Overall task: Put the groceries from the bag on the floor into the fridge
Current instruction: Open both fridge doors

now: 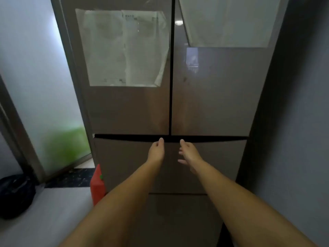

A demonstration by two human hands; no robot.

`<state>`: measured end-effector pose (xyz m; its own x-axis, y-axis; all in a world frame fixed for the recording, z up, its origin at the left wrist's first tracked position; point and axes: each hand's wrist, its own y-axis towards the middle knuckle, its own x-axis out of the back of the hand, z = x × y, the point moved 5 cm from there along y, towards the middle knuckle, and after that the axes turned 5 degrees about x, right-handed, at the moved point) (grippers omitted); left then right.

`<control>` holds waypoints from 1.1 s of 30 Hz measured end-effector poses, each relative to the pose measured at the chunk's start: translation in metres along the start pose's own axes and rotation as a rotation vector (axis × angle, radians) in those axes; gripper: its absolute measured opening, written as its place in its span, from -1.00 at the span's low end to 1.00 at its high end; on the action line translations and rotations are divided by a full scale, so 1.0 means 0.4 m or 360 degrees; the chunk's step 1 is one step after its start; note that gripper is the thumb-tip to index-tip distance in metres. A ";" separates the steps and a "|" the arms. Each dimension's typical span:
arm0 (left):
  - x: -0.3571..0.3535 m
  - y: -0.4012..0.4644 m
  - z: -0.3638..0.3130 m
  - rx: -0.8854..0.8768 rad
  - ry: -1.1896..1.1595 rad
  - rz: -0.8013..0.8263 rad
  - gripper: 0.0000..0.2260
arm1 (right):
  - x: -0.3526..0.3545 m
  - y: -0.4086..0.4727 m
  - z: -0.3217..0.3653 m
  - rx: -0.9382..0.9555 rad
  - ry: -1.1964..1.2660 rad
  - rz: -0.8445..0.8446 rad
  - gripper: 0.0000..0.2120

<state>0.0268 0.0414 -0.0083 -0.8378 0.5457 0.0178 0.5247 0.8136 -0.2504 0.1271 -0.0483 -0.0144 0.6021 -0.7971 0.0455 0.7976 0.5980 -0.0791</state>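
A tall brown-grey fridge (210,104) fills the view, its two upper doors shut, with drawers below. Both my arms reach forward to the dark gap under the upper doors. My left hand (157,151) is just below the left door's bottom edge, fingers curled loosely, holding nothing. My right hand (189,152) is beside it under the right door, fingers spread, empty. A red bag (97,186) stands on the floor at the fridge's lower left corner; my left forearm hides part of it.
Papers in plastic sleeves (124,49) hang on the left door, another sheet (229,22) on the right door. A frosted glass door (35,86) is on the left. A black bin bag (16,195) sits at the left on the floor. A grey wall (302,122) stands close on the right.
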 end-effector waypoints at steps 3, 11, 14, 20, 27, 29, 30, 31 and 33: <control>-0.023 0.096 -0.024 0.0196 -0.0694 0.0244 -0.40 | -0.040 0.075 0.020 -0.0138 0.0642 -0.0083 -0.46; -0.045 0.197 -0.034 0.0398 -0.1740 0.0264 -0.33 | -0.066 0.172 0.036 -0.0275 0.1526 -0.0292 -0.23; -0.046 0.206 -0.037 0.0370 -0.1868 0.0292 -0.36 | -0.063 0.181 0.030 -0.0261 0.1515 -0.0285 -0.24; -0.028 0.201 -0.026 0.0357 -0.1719 0.0226 -0.33 | -0.054 0.162 0.027 -0.0219 0.1424 -0.0277 -0.29; -0.009 0.146 -0.018 0.0288 -0.1674 0.0092 -0.34 | -0.007 0.081 -0.012 -0.0298 0.1318 -0.0264 -0.04; 0.020 0.108 0.002 0.0260 -0.1680 0.0004 -0.34 | 0.019 0.039 -0.010 -0.0291 0.1359 -0.0231 -0.17; 0.042 0.082 0.010 0.0246 -0.1675 -0.0010 -0.39 | 0.034 0.018 -0.010 -0.0281 0.1380 -0.0230 -0.24; 0.066 0.058 0.016 0.0237 -0.1676 0.0004 -0.45 | 0.048 -0.004 -0.006 -0.0266 0.1400 -0.0222 -0.29; 0.111 0.003 0.019 0.0258 -0.1683 0.0047 -0.51 | 0.074 -0.041 -0.005 -0.0246 0.1404 -0.0206 -0.33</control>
<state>-0.0109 0.0650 -0.0151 -0.5717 0.0505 -0.8189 0.5855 0.7243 -0.3641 0.1319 -0.0819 -0.0137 0.2111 -0.6703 -0.7114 0.8052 0.5318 -0.2622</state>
